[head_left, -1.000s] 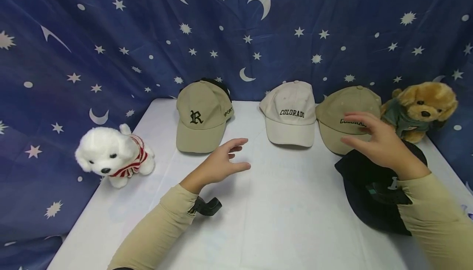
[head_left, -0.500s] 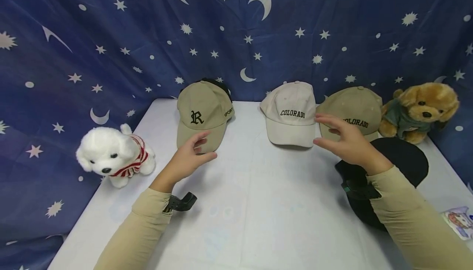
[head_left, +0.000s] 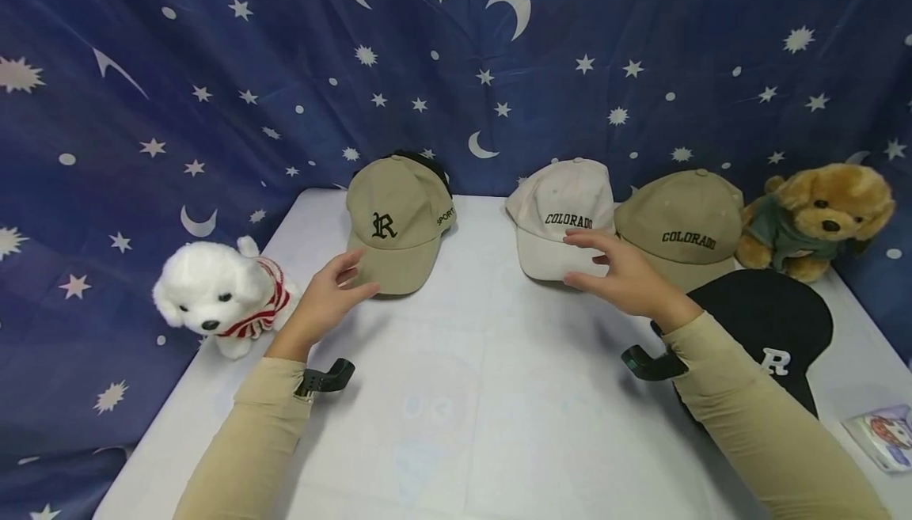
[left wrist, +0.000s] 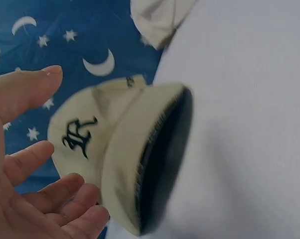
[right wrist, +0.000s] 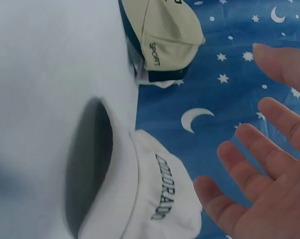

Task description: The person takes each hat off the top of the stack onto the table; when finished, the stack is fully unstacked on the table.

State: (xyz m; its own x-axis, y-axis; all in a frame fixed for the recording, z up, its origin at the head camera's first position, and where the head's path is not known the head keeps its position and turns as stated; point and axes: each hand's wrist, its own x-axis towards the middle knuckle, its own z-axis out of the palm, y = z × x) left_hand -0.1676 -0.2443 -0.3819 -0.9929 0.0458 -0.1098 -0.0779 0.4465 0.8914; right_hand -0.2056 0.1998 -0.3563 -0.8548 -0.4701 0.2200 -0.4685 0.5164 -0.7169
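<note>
My left hand (head_left: 324, 298) hovers in front of the khaki cap (head_left: 395, 211) with a black R, fingers loosely spread and holding nothing. In the left wrist view that khaki cap (left wrist: 125, 144) lies just beyond the fingertips. On the other side, my right hand (head_left: 623, 275) overlaps the brim of the cream COLORADO cap (head_left: 563, 207) in the head view, thumb and fingers apart with nothing between them. The right wrist view shows the cream cap (right wrist: 160, 194) beside the fingers (right wrist: 254, 154). A black cap (head_left: 765, 318) with a white R is partly hidden behind my right forearm.
A khaki COLORADO cap (head_left: 684, 223) stands beside the cream one. A brown plush dog (head_left: 819, 215) sits at the back right, a white plush dog (head_left: 214, 290) at the left. A small printed packet (head_left: 883, 434) lies at the right edge of the white table (head_left: 456, 425).
Both hands have moved left. The right hand went from over the khaki COLORADO cap to the cream cap; the left hand drew toward the white plush dog. The caps stay in place.
</note>
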